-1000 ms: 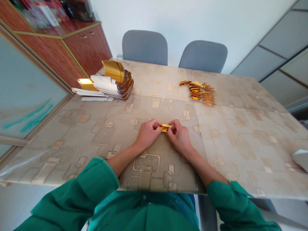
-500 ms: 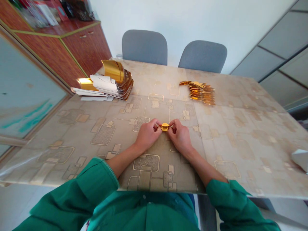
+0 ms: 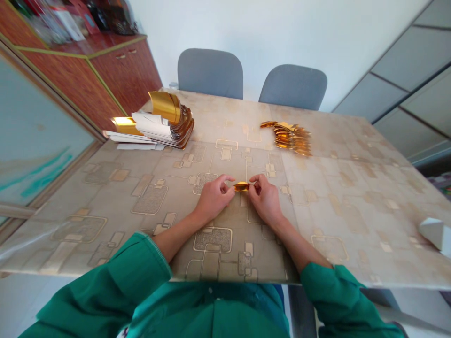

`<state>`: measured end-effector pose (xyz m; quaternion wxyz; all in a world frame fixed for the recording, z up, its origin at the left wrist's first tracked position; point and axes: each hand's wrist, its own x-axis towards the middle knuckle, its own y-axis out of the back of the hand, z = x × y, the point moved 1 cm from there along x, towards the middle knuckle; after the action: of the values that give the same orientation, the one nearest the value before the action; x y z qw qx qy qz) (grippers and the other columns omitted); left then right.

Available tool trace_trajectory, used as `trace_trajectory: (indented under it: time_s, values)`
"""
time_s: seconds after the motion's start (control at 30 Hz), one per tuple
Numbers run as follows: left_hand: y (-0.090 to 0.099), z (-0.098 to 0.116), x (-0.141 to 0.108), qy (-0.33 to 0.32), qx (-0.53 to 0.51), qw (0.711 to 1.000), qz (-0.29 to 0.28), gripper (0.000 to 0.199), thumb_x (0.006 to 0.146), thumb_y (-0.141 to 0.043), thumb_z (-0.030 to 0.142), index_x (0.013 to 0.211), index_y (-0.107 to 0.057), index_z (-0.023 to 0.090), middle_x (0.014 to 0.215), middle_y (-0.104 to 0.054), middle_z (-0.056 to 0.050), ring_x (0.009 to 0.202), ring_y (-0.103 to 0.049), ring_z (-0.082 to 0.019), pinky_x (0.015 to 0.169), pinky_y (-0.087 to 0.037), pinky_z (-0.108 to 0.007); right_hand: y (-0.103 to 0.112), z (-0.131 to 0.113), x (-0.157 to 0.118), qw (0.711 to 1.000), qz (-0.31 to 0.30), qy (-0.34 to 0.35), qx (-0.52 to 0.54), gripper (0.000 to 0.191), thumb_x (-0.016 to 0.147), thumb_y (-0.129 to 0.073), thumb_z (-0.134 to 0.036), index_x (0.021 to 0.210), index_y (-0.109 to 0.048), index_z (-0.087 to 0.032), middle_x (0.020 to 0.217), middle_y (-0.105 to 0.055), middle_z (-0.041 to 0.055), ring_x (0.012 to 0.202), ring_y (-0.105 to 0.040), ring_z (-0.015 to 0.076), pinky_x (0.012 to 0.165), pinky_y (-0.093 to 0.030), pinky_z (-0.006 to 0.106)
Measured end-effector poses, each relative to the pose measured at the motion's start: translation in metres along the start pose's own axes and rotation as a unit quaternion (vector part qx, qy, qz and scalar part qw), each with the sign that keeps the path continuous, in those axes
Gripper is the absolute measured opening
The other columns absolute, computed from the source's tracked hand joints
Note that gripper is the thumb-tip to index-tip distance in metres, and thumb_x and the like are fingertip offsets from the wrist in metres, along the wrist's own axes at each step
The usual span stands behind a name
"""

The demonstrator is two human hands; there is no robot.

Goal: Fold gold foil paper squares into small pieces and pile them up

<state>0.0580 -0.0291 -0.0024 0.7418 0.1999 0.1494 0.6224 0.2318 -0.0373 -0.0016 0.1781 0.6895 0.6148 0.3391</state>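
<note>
A small piece of folded gold foil paper (image 3: 241,187) is held just above or on the table in front of me, with a rounded bulge on top. My right hand (image 3: 264,197) pinches its right end between thumb and fingers. At the left end, my left hand (image 3: 215,195) has thumb and index finger apart, the fingertips right beside the paper; whether the thumb touches it I cannot tell. Farther back on the right lies a pile of similar folded gold pieces (image 3: 292,139).
At the back left stands a stack of gold and white paper sheets (image 3: 165,122), curled upward. A patterned cloth covers the table (image 3: 334,188). Two grey chairs (image 3: 210,72) stand at the far side. A white folded object (image 3: 437,234) sits at the right edge.
My left thumb and index finger have parted from the paper's left end. The gold paper has tilted, showing a narrower front. My right hand keeps its pinch.
</note>
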Motion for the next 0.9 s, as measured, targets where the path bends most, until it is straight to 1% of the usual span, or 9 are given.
trace_trajectory:
  time_s: [0.07, 0.17, 0.33, 0.47, 0.57, 0.63, 0.77, 0.83, 0.9]
  values:
    - [0.001, -0.003, 0.000, 0.004, -0.026, 1.000, -0.004, 0.034, 0.079, -0.058, 0.018, 0.112, -0.063, 0.019, 0.066, -0.066, 0.005, 0.046, -0.058, -0.010, 0.053, -0.044, -0.020, 0.002, 0.001, 0.001, 1.000, 0.007, 0.001, 0.001, 0.008, 0.084, -0.047, -0.024, 0.088, -0.054, -0.021, 0.059, -0.054, -0.0045, 0.052, -0.050, 0.0141, 0.054, -0.033, 0.025]
    - [0.000, -0.005, 0.000, 0.002, -0.044, 0.999, -0.010, 0.035, 0.079, -0.059, 0.020, 0.114, -0.063, 0.019, 0.073, -0.069, 0.003, 0.047, -0.060, -0.009, 0.052, -0.046, -0.020, 0.002, 0.002, 0.001, 1.000, 0.013, 0.006, 0.003, 0.008, 0.084, -0.047, -0.025, 0.087, -0.054, -0.022, 0.061, -0.056, -0.0042, 0.053, -0.051, 0.0140, 0.055, -0.034, 0.024]
    - [-0.003, -0.006, 0.002, -0.007, -0.037, 0.999, -0.005, 0.034, 0.081, -0.060, 0.023, 0.115, -0.063, 0.020, 0.074, -0.070, 0.003, 0.047, -0.060, -0.009, 0.051, -0.046, -0.020, 0.000, 0.004, 0.002, 1.000, 0.014, 0.008, 0.017, 0.010, 0.086, -0.047, -0.027, 0.087, -0.055, -0.021, 0.066, -0.060, -0.0021, 0.055, -0.053, 0.0139, 0.055, -0.035, 0.025]
    - [-0.004, -0.007, 0.001, -0.018, -0.010, 1.000, 0.001, 0.036, 0.082, -0.058, 0.022, 0.118, -0.063, 0.020, 0.077, -0.071, 0.002, 0.050, -0.060, -0.010, 0.053, -0.046, -0.020, 0.005, 0.014, 0.011, 0.999, 0.035, -0.001, 0.023, 0.012, 0.087, -0.048, -0.030, 0.087, -0.055, -0.021, 0.068, -0.062, -0.0006, 0.057, -0.054, 0.0144, 0.057, -0.037, 0.026]
    - [-0.004, -0.007, 0.001, -0.024, 0.014, 1.000, -0.006, 0.034, 0.082, -0.056, 0.018, 0.115, -0.065, 0.020, 0.076, -0.071, 0.002, 0.053, -0.061, -0.010, 0.055, -0.045, -0.020, 0.018, 0.030, 0.025, 0.996, 0.070, -0.021, 0.048, 0.013, 0.086, -0.053, -0.033, 0.086, -0.056, -0.020, 0.074, -0.068, 0.0019, 0.062, -0.059, 0.0152, 0.061, -0.041, 0.026]
    - [-0.003, -0.007, 0.001, -0.029, 0.029, 0.999, -0.012, 0.030, 0.082, -0.056, 0.015, 0.110, -0.068, 0.020, 0.077, -0.072, 0.002, 0.054, -0.061, -0.010, 0.056, -0.044, -0.020, 0.031, 0.046, 0.038, 0.992, 0.105, -0.054, 0.052, 0.015, 0.083, -0.056, -0.034, 0.088, -0.057, -0.019, 0.079, -0.071, 0.0042, 0.068, -0.063, 0.0169, 0.066, -0.044, 0.028]
    - [-0.003, -0.005, 0.001, -0.044, 0.067, 0.997, -0.016, 0.023, 0.082, -0.056, 0.014, 0.098, -0.072, 0.020, 0.078, -0.072, 0.001, 0.055, -0.061, -0.011, 0.058, -0.043, -0.022, 0.056, 0.083, 0.068, 0.978, 0.166, -0.123, -0.027, 0.009, 0.082, -0.056, -0.027, 0.085, -0.058, -0.019, 0.083, -0.072, 0.0060, 0.073, -0.065, 0.0176, 0.070, -0.044, 0.028]
    - [-0.002, -0.004, 0.001, -0.048, 0.078, 0.996, -0.020, 0.023, 0.083, -0.056, 0.014, 0.097, -0.072, 0.020, 0.075, -0.072, 0.002, 0.055, -0.061, -0.012, 0.059, -0.043, -0.022, 0.064, 0.099, 0.083, 0.972, 0.182, -0.141, -0.050, 0.009, 0.081, -0.056, -0.024, 0.086, -0.059, -0.018, 0.083, -0.071, 0.0076, 0.074, -0.064, 0.0190, 0.072, -0.043, 0.030]
    - [-0.002, -0.003, 0.001, -0.049, 0.081, 0.995, -0.024, 0.022, 0.084, -0.055, 0.014, 0.096, -0.073, 0.020, 0.072, -0.071, 0.002, 0.056, -0.061, -0.012, 0.059, -0.042, -0.022, 0.067, 0.110, 0.095, 0.967, 0.193, -0.153, -0.073, 0.009, 0.080, -0.056, -0.022, 0.087, -0.059, -0.017, 0.085, -0.071, 0.0090, 0.076, -0.062, 0.0201, 0.074, -0.042, 0.032]
